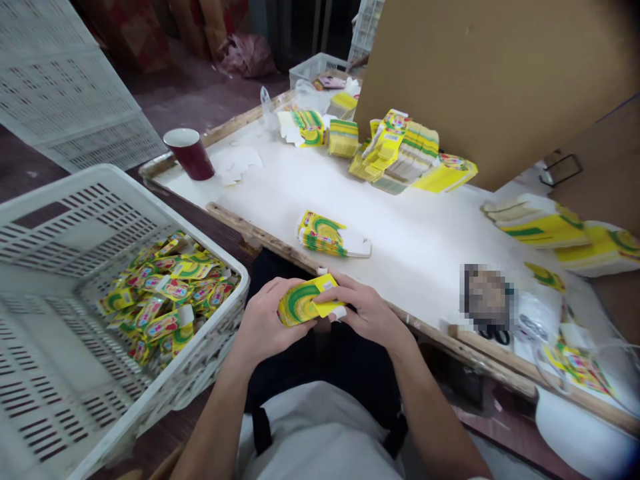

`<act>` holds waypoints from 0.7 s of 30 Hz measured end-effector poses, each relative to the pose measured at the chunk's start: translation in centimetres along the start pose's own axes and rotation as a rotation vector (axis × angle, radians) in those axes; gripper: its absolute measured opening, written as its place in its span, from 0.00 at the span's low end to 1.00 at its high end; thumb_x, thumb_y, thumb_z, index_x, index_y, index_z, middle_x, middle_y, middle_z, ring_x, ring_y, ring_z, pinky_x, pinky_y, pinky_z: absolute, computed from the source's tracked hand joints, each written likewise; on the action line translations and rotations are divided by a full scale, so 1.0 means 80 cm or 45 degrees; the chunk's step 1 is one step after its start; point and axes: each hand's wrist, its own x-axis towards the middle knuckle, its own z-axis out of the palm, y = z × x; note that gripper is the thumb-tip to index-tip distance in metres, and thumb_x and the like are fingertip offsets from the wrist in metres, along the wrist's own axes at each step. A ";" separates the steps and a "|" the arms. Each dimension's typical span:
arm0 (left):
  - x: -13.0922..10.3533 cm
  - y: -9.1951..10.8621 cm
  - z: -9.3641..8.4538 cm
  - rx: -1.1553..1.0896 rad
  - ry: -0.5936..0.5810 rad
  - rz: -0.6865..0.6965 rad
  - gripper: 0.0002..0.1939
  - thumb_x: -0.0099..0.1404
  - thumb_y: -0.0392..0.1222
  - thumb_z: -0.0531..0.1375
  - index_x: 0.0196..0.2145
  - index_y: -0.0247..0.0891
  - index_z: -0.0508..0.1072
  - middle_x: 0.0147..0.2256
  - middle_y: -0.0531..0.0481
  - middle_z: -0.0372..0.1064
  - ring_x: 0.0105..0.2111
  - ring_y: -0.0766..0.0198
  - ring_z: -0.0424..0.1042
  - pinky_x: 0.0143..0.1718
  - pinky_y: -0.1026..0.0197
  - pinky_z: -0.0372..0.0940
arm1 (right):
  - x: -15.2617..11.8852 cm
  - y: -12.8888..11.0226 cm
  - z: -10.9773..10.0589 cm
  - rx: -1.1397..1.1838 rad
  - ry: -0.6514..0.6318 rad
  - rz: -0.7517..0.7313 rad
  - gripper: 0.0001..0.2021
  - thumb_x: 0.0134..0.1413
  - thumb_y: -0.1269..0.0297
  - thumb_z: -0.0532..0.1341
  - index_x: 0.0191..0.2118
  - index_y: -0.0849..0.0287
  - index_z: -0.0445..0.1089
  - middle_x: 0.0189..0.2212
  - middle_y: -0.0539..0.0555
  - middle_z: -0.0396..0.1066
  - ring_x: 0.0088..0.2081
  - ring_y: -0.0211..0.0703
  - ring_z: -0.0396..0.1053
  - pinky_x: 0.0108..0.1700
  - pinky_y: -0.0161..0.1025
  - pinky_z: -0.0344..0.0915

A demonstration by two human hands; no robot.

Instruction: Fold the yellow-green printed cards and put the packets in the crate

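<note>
A small yellow and green carton [299, 303] is held between my two hands, over my lap at the table's front edge. My left hand [267, 320] wraps round the carton's left end. The fingers of my right hand [363, 310] pinch its right end, where a yellow flap and white tabs stick out. Just beyond my hands, a small stack of flattened cartons [323, 233] lies on the white table [265, 193]. To my left, a white plastic basket [113, 177] holds a heap of small yellow cartons [167, 293].
A maroon mug [193, 157] stands at the table's left corner. Bundles of flat cartons [400, 150] sit at the back, before a large cardboard sheet [480, 80]. More cartons [545, 223], scissors [495, 335] and a clear plastic item [540, 313] are at the right.
</note>
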 end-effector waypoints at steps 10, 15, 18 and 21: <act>0.002 -0.002 0.006 0.148 0.155 -0.003 0.22 0.52 0.42 0.62 0.45 0.40 0.64 0.40 0.49 0.67 0.41 0.59 0.67 0.42 0.58 0.63 | 0.005 0.000 0.048 0.068 0.205 0.108 0.35 0.56 0.62 0.56 0.65 0.57 0.37 0.63 0.60 0.46 0.63 0.48 0.46 0.61 0.48 0.49; -0.009 -0.038 -0.051 0.547 0.593 -0.289 0.27 0.52 0.52 0.62 0.47 0.39 0.64 0.41 0.43 0.66 0.44 0.46 0.65 0.47 0.43 0.58 | 0.033 0.037 0.018 -0.058 0.505 0.207 0.31 0.52 0.64 0.59 0.61 0.57 0.50 0.56 0.60 0.60 0.52 0.48 0.63 0.55 0.47 0.59; -0.020 -0.064 -0.087 0.747 0.882 -0.523 0.39 0.48 0.55 0.65 0.54 0.41 0.56 0.47 0.41 0.63 0.52 0.35 0.56 0.50 0.30 0.47 | 0.058 0.068 -0.003 -0.402 0.699 0.376 0.21 0.51 0.72 0.55 0.54 0.60 0.61 0.49 0.60 0.66 0.50 0.49 0.63 0.52 0.47 0.60; -0.022 -0.078 -0.092 0.734 0.861 -0.568 0.40 0.47 0.56 0.65 0.54 0.36 0.58 0.47 0.39 0.63 0.52 0.34 0.56 0.50 0.31 0.48 | 0.078 0.089 -0.007 -0.669 0.559 0.500 0.21 0.47 0.76 0.55 0.50 0.63 0.65 0.44 0.61 0.69 0.45 0.52 0.64 0.50 0.48 0.59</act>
